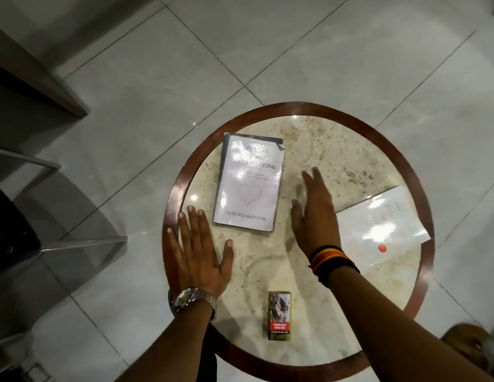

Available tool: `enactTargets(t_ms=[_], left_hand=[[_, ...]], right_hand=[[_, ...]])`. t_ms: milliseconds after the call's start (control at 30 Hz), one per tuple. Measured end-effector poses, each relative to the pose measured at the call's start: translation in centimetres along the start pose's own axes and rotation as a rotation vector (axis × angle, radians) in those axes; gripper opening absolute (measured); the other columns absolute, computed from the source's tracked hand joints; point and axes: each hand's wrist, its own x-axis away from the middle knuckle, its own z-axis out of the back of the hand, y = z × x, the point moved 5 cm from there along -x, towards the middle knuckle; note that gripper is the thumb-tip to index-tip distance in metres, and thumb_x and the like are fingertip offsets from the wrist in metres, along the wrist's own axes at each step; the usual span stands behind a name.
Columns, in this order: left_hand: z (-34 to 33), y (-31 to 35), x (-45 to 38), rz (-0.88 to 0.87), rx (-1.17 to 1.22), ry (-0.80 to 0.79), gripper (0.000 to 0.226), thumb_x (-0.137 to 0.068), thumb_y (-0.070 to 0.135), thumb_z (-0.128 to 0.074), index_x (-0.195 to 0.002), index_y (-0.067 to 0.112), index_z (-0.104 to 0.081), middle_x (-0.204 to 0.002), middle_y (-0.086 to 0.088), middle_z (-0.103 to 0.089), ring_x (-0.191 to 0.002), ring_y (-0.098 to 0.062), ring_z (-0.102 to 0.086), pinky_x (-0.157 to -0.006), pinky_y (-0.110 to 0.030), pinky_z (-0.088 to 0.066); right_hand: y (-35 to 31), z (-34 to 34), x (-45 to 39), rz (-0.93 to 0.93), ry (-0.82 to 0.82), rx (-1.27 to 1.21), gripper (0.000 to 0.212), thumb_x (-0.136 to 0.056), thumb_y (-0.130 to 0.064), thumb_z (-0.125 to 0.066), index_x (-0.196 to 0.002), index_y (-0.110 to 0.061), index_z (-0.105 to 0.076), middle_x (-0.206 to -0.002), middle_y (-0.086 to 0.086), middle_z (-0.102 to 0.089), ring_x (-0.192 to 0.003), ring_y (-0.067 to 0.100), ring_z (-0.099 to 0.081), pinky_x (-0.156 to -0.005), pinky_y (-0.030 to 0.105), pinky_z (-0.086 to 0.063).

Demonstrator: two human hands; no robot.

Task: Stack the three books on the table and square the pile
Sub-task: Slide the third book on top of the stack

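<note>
Books first: you have two in view on the round marble-topped table [336, 150] with its dark wooden rim. The pale lilac book [248, 186] lies flat, face up, toward the far left of the top. Its cover shows a heart outline; glare washes out the title, but the second line ends in something like "…KING", and the author line near the bottom reads "SHAURYA KAPOOR", though blurred. Its far right corner is torn or curled. The white book [381, 227] lies at the right edge, turned at an angle, one corner reaching over the rim. It carries a small red dot; its lettering is too faint to read.

Your left hand [196, 252] rests palm down on the table's left edge, fingers spread, holding nothing, just beside the lilac book's near left corner but not touching it. It wears a metal watch [189, 297]. Your right hand [316, 208], blurred, sits between the two books, fingers extended and loosely together, gripping nothing; you cannot tell whether it touches the tabletop. Striped bands [332, 257] circle that wrist.

Near you stands a small gold packet [279, 315] with a red warning label, text unreadable.
</note>
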Motion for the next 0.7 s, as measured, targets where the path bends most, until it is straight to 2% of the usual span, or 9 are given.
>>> enactTargets(t_ms=[100,167,267,333,433,500,567,633,700], left_hand=[[0.1,0.1,0.0,0.006,-0.004,-0.005,0.092,-0.101,0.063,-0.026,-0.173,0.011,-0.003,-0.183,-0.013,-0.002,-0.170,-0.035,-0.004,-0.134,-0.064,-0.006],[0.3,0.2,0.0,0.007,-0.008,-0.004,0.093,-0.100,0.061,-0.030,-0.173,0.010,-0.003,-0.183,-0.014,-0.003,-0.169,-0.035,-0.004,-0.134,-0.064,-0.005],[0.4,0.1,0.1,0.010,-0.012,0.005,0.092,-0.100,0.060,-0.030,-0.173,0.010,-0.003,-0.183,-0.014,-0.003,-0.170,-0.035,-0.003,-0.134,-0.064,-0.005],[0.2,0.0,0.1,0.009,-0.012,0.015,0.092,-0.100,0.060,-0.030,-0.173,0.010,-0.003,-0.183,-0.014,-0.003,-0.170,-0.034,-0.003,-0.134,-0.064,-0.005],[0.2,-0.3,0.1,0.016,-0.021,0.017,0.092,-0.100,0.060,-0.031,-0.173,0.011,-0.003,-0.183,-0.013,-0.002,-0.170,-0.033,-0.002,-0.135,-0.063,-0.005],[0.3,-0.3,0.1,0.020,-0.029,0.014,0.092,-0.100,0.059,-0.031,-0.173,0.011,-0.003,-0.183,-0.014,-0.003,-0.170,-0.033,-0.002,-0.135,-0.063,-0.005],[0.3,-0.1,0.0,0.025,-0.035,0.003,0.091,-0.101,0.058,-0.031,-0.173,0.011,-0.002,-0.183,-0.014,-0.002,-0.170,-0.033,-0.002,-0.135,-0.063,-0.006],[0.4,-0.1,-0.1,0.026,-0.036,0.002,0.091,-0.101,0.058,-0.030,-0.173,0.011,-0.001,-0.183,-0.013,-0.001,-0.170,-0.033,-0.002,-0.135,-0.063,-0.006],[0.4,-0.1,0.0,0.028,-0.034,0.002,0.090,-0.101,0.057,-0.030,-0.173,0.011,-0.001,-0.183,-0.013,0.000,-0.170,-0.033,-0.002,-0.135,-0.063,-0.006]], right_hand=[[4.9,2.4,2.0,-0.305,0.071,0.113,0.067,-0.096,-0.030,-0.061,-0.153,-0.012,-0.032,-0.165,0.012,-0.017,-0.151,0.030,-0.017,-0.121,0.052,-0.020],[7.9,3.4,3.5,-0.562,0.075,0.151,0.079,-0.094,-0.044,-0.060,-0.156,-0.010,-0.024,-0.166,0.016,-0.009,-0.152,0.033,-0.007,-0.121,0.056,-0.015],[11.0,3.9,5.2,-0.991,0.046,-0.013,0.105,-0.085,-0.058,-0.065,-0.158,-0.011,-0.006,-0.165,0.019,0.010,-0.152,0.037,0.006,-0.117,0.062,-0.010],[12.0,3.8,5.5,-1.153,0.026,-0.156,0.122,-0.078,-0.063,-0.071,-0.157,-0.013,0.006,-0.164,0.021,0.014,-0.151,0.041,0.008,-0.116,0.064,-0.013],[12.5,3.9,4.4,-1.076,-0.020,-0.116,0.124,-0.075,-0.061,-0.075,-0.158,-0.013,0.004,-0.165,0.021,-0.002,-0.150,0.045,-0.005,-0.116,0.062,-0.021],[12.4,4.5,3.2,-0.847,0.016,-0.024,0.116,-0.071,-0.052,-0.083,-0.155,-0.010,-0.016,-0.160,0.019,-0.023,-0.146,0.041,-0.021,-0.115,0.055,-0.027],[11.7,5.1,2.0,-0.646,0.033,0.008,0.112,-0.067,-0.040,-0.089,-0.153,-0.009,-0.024,-0.155,0.016,-0.034,-0.142,0.039,-0.030,-0.113,0.052,-0.030],[11.0,5.3,1.1,-0.597,0.039,-0.014,0.115,-0.062,-0.030,-0.094,-0.152,-0.011,-0.025,-0.150,0.015,-0.040,-0.139,0.038,-0.034,-0.109,0.052,-0.036],[10.9,5.2,0.5,-0.657,0.015,-0.028,0.120,-0.056,-0.029,-0.097,-0.151,-0.013,-0.024,-0.145,0.015,-0.042,-0.136,0.038,-0.037,-0.107,0.053,-0.038]])
